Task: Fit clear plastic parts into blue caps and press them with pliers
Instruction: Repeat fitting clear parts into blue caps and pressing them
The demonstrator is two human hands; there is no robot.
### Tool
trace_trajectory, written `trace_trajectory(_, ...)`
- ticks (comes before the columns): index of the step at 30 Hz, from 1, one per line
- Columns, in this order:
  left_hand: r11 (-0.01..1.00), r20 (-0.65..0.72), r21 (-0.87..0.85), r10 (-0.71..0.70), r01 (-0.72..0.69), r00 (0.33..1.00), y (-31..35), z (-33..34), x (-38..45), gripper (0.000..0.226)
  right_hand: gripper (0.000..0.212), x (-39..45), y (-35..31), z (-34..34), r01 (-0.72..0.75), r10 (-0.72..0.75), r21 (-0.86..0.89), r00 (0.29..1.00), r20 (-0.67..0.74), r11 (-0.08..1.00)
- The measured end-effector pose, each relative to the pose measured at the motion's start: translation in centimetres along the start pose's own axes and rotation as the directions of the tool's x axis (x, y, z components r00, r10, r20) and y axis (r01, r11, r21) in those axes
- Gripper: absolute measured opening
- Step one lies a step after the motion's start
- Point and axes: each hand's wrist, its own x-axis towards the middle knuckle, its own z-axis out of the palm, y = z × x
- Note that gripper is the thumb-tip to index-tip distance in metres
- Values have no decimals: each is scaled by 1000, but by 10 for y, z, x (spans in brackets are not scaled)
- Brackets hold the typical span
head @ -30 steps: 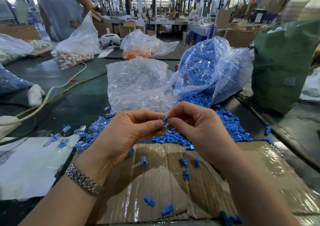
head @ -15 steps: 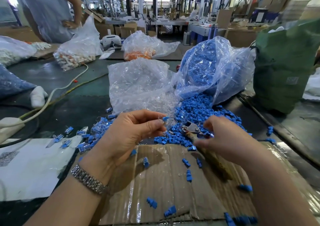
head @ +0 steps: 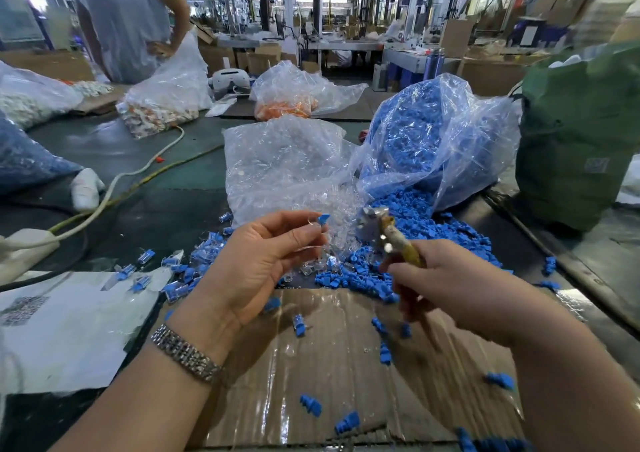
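Note:
My left hand (head: 258, 261) pinches a small blue cap with a clear plastic part (head: 320, 221) between thumb and fingertips, raised above the table. My right hand (head: 446, 285) grips the yellowish handles of the pliers (head: 388, 230), whose metal jaws point up and left, a short way right of the cap. Behind them a clear bag of clear parts (head: 287, 167) and a bag of blue caps (head: 433, 140) spill onto the table. Loose blue caps (head: 415, 230) lie in a heap under the pliers.
A taped cardboard sheet (head: 329, 365) lies under my hands with a few caps on it. Assembled pieces (head: 194, 264) sit to the left by a white sheet (head: 69, 327). A green sack (head: 581, 133) stands right. Cables, other bags and a standing person are at the back left.
My right hand let go of the cap, picked the pliers off the blue heap and lifted them toward the cap. My left hand kept hold of the cap and rose slightly.

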Motion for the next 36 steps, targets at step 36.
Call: trace_trajectory(36,890,-37,397,261,-226,965,-6,-5,3,22,61,-8,-19,19,97,-104,55,986,130,994)
